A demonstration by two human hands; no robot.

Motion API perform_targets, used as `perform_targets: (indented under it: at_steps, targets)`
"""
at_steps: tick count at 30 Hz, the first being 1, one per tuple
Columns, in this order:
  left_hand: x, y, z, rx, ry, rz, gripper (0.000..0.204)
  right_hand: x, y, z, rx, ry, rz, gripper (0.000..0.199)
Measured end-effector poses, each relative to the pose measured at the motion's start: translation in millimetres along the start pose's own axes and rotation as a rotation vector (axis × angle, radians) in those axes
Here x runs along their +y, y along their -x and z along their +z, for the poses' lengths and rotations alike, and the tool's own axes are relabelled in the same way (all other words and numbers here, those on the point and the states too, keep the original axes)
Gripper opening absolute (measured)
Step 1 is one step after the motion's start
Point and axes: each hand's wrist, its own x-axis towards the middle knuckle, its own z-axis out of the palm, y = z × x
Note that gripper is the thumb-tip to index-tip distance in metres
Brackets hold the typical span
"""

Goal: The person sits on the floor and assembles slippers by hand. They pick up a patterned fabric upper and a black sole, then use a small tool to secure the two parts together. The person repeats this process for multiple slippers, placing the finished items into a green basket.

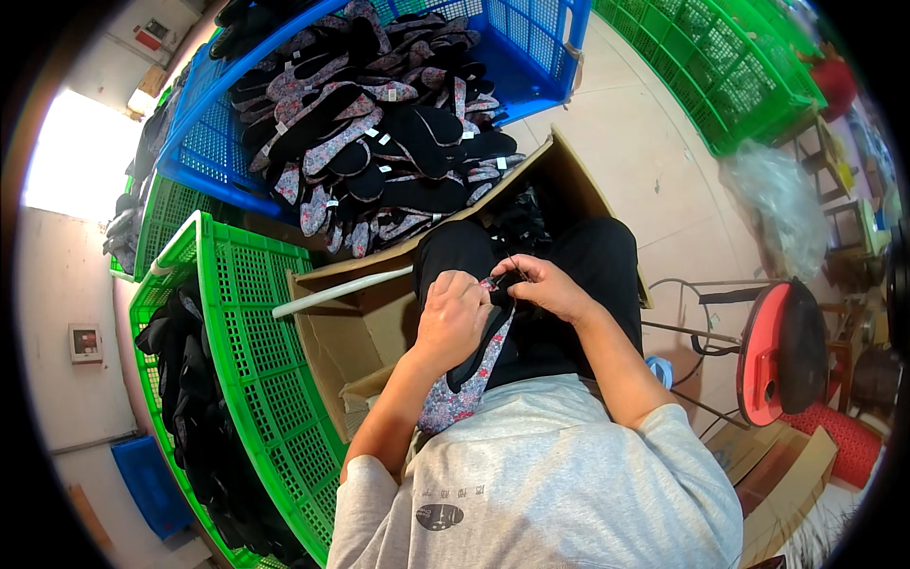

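Observation:
A floral fabric slipper with black lining hangs over my lap. My left hand is closed around its upper end, fingers wrapped over it. Just to the right, my right hand pinches thumb and forefinger together at the same end. A thin dark strand shows by those fingertips, too small to name. Beyond my knees, a heap of similar floral and black slippers, several with small white tags, spills at the front of a blue crate.
An open cardboard box surrounds my legs, with a pale rod across its left side. Left stands a green crate of black items. More green crates stand far right. A red and black round stool is at right.

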Motion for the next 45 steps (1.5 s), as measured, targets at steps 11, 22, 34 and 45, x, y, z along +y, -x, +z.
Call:
perform_targets:
  at_steps: [11, 22, 34, 45]
  targets:
    - [8.0, 6.5, -8.1, 0.037, -0.042, -0.052, 0.014, -25.9, 16.8, 1.4, -0.001, 0.124, -0.095, 0.036]
    - [-1.3, 8.9, -3.6, 0.187, -0.019, -0.042, 0.019, -40.4, 45.5, 13.7, -0.021, 0.170, -0.110, 0.028]
    - [-7.2, 11.0, 5.1, 0.321, 0.049, -0.121, 0.016, -13.7, 48.3, 38.1, 0.062, 0.213, -0.144, 0.014]
    - [-10.2, 17.7, 9.4, 0.297, 0.137, -0.225, 0.014, 4.3, 36.3, 67.0, 0.420, 0.599, -0.246, 0.025]
